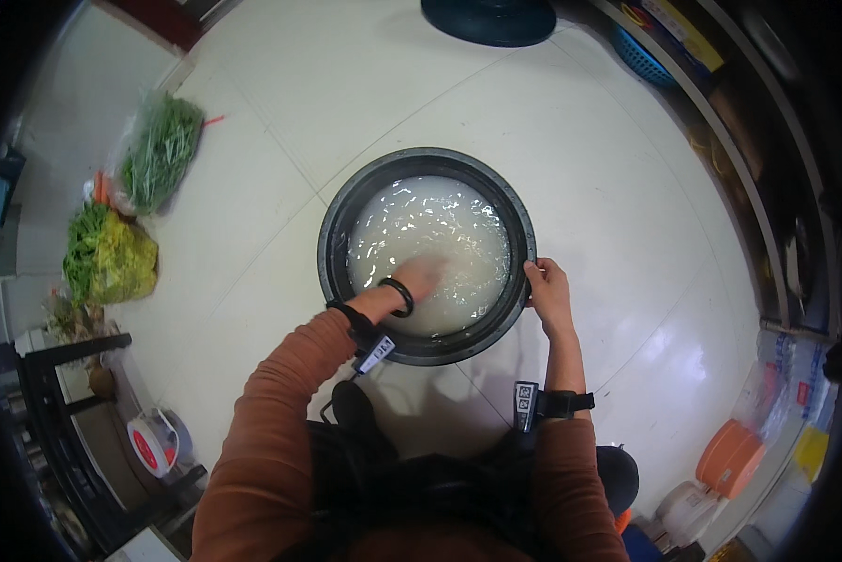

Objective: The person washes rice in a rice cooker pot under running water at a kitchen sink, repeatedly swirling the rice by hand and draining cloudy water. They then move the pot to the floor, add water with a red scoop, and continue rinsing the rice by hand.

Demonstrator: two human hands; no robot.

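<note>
A round black basin (426, 157) stands on the floor in front of me, holding cloudy whitish water (430, 211) with a rippled, glinting surface. My left hand (421, 274) dips into the water near the basin's middle. Its fingers are submerged and smeared by motion, so what they touch is hidden. A black bracelet (401, 296) circles that wrist. On the basin's right side, my right hand (549, 290) grips the rim, thumb on top and fingers over the outer side. Each forearm carries a strapped grey device.
Bagged leafy greens (163, 155) and a yellow bag of vegetables (126, 258) lie at the left wall. A black rack (79, 403) and a white-and-red container (154, 442) are lower left. Shelving (758, 159) lines the right, an orange tub (730, 457) below it. A dark round object (491, 23) sits ahead.
</note>
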